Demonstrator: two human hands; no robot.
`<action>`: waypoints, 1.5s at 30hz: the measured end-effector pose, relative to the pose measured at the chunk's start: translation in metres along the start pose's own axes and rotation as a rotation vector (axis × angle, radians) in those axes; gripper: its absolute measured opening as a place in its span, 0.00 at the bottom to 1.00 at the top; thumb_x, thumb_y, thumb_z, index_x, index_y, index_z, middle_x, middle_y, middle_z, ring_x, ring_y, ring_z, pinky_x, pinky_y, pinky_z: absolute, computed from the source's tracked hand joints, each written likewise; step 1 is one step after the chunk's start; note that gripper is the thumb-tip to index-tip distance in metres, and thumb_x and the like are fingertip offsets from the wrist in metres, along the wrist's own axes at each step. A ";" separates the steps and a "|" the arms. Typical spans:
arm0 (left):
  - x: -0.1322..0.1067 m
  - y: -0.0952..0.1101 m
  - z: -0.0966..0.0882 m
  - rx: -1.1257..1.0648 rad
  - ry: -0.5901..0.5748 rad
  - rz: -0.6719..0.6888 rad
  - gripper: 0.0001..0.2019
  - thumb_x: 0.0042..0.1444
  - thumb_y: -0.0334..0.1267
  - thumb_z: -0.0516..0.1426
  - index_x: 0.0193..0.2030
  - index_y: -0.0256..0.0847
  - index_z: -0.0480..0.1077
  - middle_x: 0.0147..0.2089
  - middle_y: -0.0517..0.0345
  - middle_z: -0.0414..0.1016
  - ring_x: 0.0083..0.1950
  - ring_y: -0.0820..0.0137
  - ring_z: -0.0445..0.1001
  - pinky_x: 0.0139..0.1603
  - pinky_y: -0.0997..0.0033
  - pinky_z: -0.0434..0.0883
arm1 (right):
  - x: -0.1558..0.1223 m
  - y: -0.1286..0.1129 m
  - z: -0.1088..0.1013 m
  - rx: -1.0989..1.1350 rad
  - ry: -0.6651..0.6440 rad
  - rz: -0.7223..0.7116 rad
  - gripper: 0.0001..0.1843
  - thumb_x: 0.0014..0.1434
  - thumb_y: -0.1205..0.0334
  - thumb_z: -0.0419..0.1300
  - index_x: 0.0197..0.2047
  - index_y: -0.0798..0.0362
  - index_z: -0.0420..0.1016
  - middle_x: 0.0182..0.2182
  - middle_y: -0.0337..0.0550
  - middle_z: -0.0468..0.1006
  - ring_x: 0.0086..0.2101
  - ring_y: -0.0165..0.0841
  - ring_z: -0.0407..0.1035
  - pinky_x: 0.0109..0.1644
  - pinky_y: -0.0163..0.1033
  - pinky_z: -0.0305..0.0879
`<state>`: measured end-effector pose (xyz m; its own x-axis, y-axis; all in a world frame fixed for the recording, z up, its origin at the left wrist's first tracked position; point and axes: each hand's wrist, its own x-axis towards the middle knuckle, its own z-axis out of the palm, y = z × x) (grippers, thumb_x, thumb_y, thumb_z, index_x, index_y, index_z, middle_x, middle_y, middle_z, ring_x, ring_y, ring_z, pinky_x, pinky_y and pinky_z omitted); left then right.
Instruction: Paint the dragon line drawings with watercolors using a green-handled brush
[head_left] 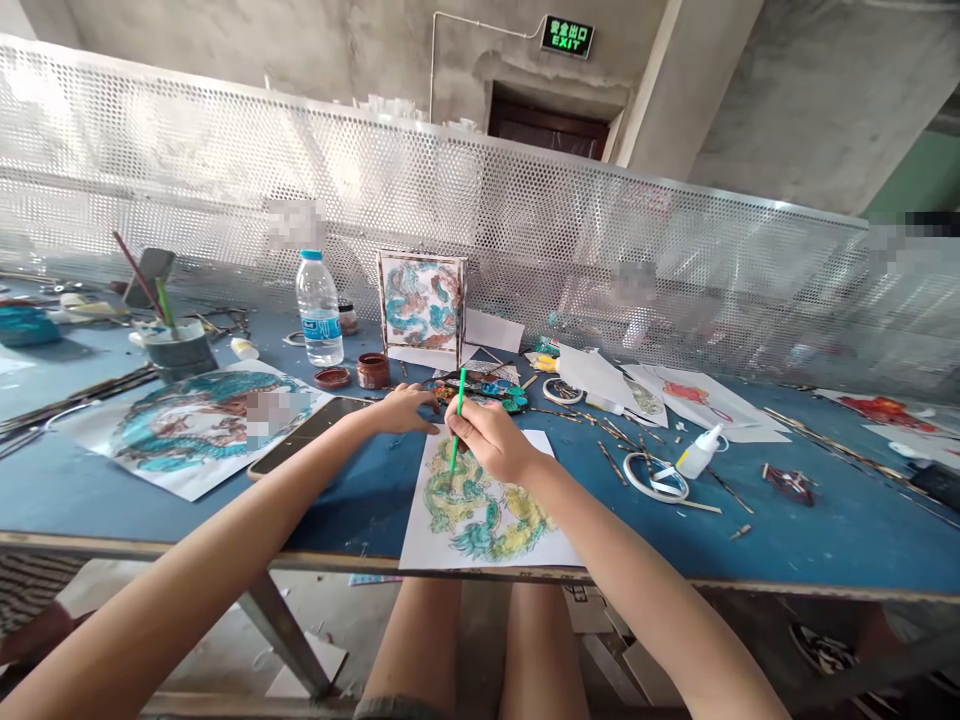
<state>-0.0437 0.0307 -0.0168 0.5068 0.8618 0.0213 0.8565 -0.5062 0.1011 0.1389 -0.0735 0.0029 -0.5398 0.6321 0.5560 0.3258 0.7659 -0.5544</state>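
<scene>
Head: right fingers (459, 428) grip green brush (461, 388) (cup (180, 358) holds brushes (166, 305)).

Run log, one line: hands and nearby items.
right hand: gripping green brush, tip at painted sheet | left hand: beside paint palette | nearby: phone, brown jar

A white sheet (480, 505) lies flat, painted teal and yellow — the green brush (460, 400) leaning slightly over its left part.

Bare left hand (403, 408) and right hand (491, 440), 2 bare forearms (622, 560), 2 bare legs (417, 640), dark greyish hem (401, 709), possibly of shorts
</scene>
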 end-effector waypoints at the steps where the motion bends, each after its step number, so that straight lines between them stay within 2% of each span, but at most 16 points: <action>1: 0.000 0.000 0.000 0.000 -0.004 0.001 0.25 0.41 0.52 0.59 0.47 0.47 0.69 0.47 0.54 0.67 0.51 0.55 0.62 0.50 0.63 0.62 | 0.000 0.000 0.000 0.001 -0.009 0.003 0.12 0.65 0.58 0.44 0.33 0.52 0.61 0.20 0.35 0.63 0.22 0.28 0.60 0.30 0.32 0.54; 9: -0.001 0.002 -0.002 0.005 -0.005 0.007 0.24 0.41 0.51 0.59 0.47 0.48 0.69 0.47 0.55 0.67 0.51 0.56 0.62 0.51 0.64 0.61 | 0.000 -0.001 -0.002 0.002 -0.005 0.019 0.13 0.65 0.56 0.43 0.33 0.52 0.61 0.22 0.36 0.64 0.23 0.28 0.60 0.30 0.33 0.55; 18: -0.001 0.002 -0.002 0.001 -0.016 0.015 0.25 0.42 0.51 0.58 0.48 0.45 0.69 0.49 0.51 0.66 0.52 0.55 0.62 0.52 0.63 0.61 | -0.001 -0.002 -0.004 0.033 -0.016 -0.006 0.14 0.65 0.54 0.43 0.32 0.52 0.60 0.23 0.36 0.63 0.23 0.28 0.58 0.29 0.33 0.54; 23: -0.002 0.002 -0.003 0.004 -0.019 0.011 0.23 0.43 0.51 0.58 0.47 0.47 0.69 0.49 0.54 0.67 0.52 0.56 0.62 0.52 0.63 0.60 | 0.000 -0.003 -0.006 0.002 0.008 -0.002 0.15 0.65 0.54 0.43 0.32 0.52 0.61 0.22 0.37 0.63 0.23 0.28 0.58 0.30 0.34 0.54; 27: -0.003 0.003 -0.005 -0.024 -0.030 0.023 0.23 0.44 0.50 0.58 0.47 0.45 0.69 0.49 0.52 0.67 0.53 0.55 0.61 0.52 0.62 0.60 | -0.001 0.000 -0.009 0.037 0.112 0.019 0.14 0.65 0.54 0.43 0.31 0.52 0.60 0.22 0.37 0.62 0.23 0.28 0.58 0.29 0.33 0.54; 30: -0.004 0.004 -0.006 -0.043 -0.049 0.025 0.23 0.45 0.49 0.58 0.47 0.43 0.69 0.49 0.49 0.66 0.53 0.55 0.60 0.52 0.62 0.60 | -0.001 0.001 -0.010 0.064 0.159 0.031 0.14 0.65 0.55 0.43 0.30 0.52 0.59 0.20 0.35 0.59 0.21 0.27 0.55 0.27 0.33 0.52; 33: -0.003 0.005 -0.006 -0.044 -0.042 0.017 0.23 0.44 0.48 0.59 0.47 0.42 0.70 0.49 0.49 0.66 0.53 0.55 0.61 0.52 0.63 0.60 | -0.001 0.001 -0.008 0.081 0.119 0.021 0.15 0.64 0.55 0.44 0.28 0.52 0.58 0.20 0.34 0.57 0.21 0.26 0.53 0.27 0.34 0.51; 39: 0.000 0.000 -0.001 -0.004 -0.010 0.023 0.23 0.43 0.50 0.59 0.47 0.46 0.70 0.48 0.53 0.67 0.52 0.56 0.62 0.52 0.63 0.60 | 0.000 0.000 -0.001 0.162 0.063 0.028 0.14 0.65 0.54 0.43 0.31 0.52 0.59 0.22 0.35 0.60 0.23 0.27 0.56 0.29 0.33 0.54; 45: -0.002 0.001 -0.002 -0.032 -0.003 0.032 0.23 0.42 0.50 0.59 0.46 0.46 0.70 0.48 0.53 0.67 0.52 0.56 0.62 0.51 0.63 0.61 | 0.000 0.000 -0.005 0.076 0.029 0.033 0.17 0.64 0.53 0.43 0.28 0.52 0.58 0.20 0.35 0.57 0.21 0.27 0.53 0.28 0.34 0.52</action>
<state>-0.0441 0.0290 -0.0150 0.5339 0.8453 0.0218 0.8365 -0.5318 0.1321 0.1429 -0.0729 0.0065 -0.5070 0.6607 0.5536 0.2829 0.7342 -0.6172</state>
